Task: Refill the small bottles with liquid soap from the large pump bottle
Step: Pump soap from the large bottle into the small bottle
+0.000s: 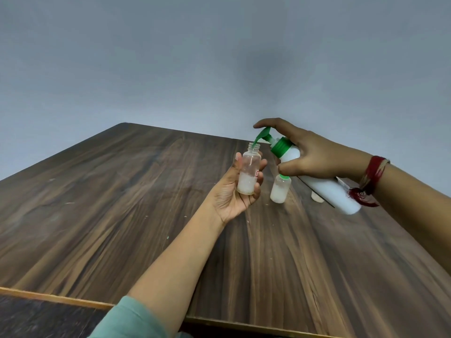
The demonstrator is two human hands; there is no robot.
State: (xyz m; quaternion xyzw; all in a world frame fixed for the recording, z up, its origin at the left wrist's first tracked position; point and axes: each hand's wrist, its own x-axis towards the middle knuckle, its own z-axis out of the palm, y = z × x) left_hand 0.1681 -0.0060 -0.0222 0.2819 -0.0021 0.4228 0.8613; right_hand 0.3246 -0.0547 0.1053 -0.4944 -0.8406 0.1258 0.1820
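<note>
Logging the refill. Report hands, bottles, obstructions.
Left hand holds open bottle, partly full. Right hand grips tilted pump bottle, finger on pump, spout at the mouth. Capped bottle stands on table; nothing blocking.

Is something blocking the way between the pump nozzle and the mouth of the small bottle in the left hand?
Nothing visible does. The small bottle has no cap, and the green nozzle tip sits at its open mouth.
</note>
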